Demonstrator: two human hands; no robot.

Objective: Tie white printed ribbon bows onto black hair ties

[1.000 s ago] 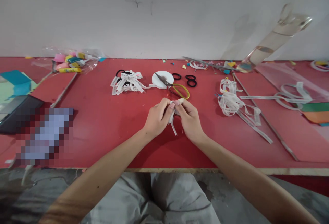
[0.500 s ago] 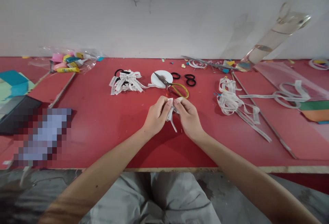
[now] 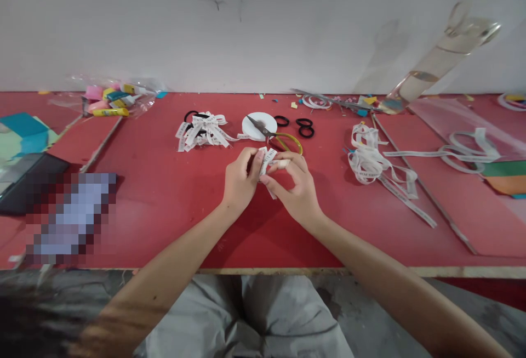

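Note:
A short piece of white printed ribbon (image 3: 269,156) is pinched between the thumb and fingers of my left hand (image 3: 241,176), its lettering facing up. My right hand (image 3: 296,183) is curled against the same ribbon from the right, thumb below and fingers above; part of the ribbon is hidden by these fingers. Just beyond my hands lie yellow-handled scissors (image 3: 287,141), their blades resting on a white ribbon roll (image 3: 251,128). A bunch of printed ribbon bows (image 3: 205,129) sits left of the roll, with a black hair tie partly under it.
Black hair ties (image 3: 304,128) lie right of the roll. A tangle of loose ribbon (image 3: 364,155) spreads farther right. A clear bottle (image 3: 435,64) leans against the wall. At left are a bag of craft items (image 3: 113,100), a black case (image 3: 30,182) and a blurred phone-like object (image 3: 74,215).
The ribbon has turned so that its printed face shows more. My right hand's fingers have spread a little from their tight pinch, and my left hand has shifted slightly left.

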